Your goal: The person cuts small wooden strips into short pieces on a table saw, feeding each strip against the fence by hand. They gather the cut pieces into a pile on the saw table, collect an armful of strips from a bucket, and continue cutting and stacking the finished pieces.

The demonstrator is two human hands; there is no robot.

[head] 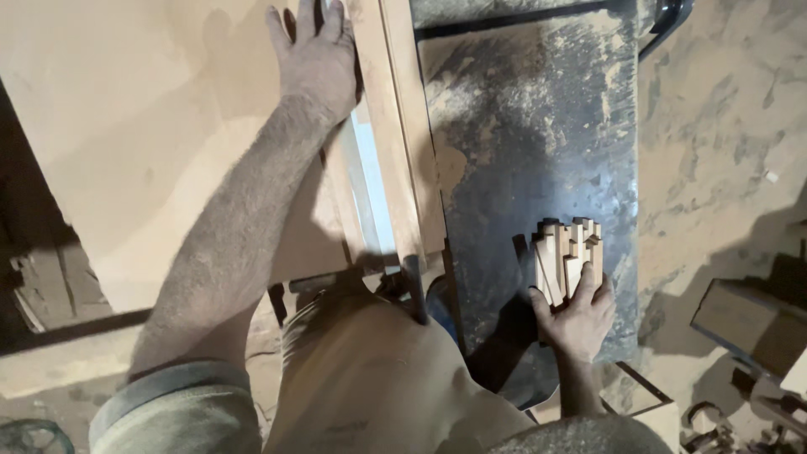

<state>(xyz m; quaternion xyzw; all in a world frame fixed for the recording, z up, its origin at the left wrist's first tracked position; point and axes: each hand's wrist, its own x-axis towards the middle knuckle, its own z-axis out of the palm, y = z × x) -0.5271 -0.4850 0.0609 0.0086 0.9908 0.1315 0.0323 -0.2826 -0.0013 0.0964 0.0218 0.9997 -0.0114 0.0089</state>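
Nearest the camera, at the bottom of the frame, are the person's dusty sleeves and trouser leg; from there both bare arms reach up into the picture. Low right, the right hand (578, 313) is curled round a bundle of short wood strips (567, 254), fingers closed on their near ends; the strips stand on the dark, sawdust-covered metal table (538, 126), their far ends uneven. Upper centre, the left hand (315, 55) lies flat with fingers spread, pressing on a long wood rail (382, 109) that runs down the frame beside a pale board (126, 126) at the left; the rail touches the table's left edge. Sawdust covers the floor (723, 118) at the right, with a wooden box (740, 315) at the lower right. By the look of it, the step in hand is steadying the rail while the bundle is gathered; a next move would call for a firm grip so the strips do not splay, and steady pressure from the flat hand.
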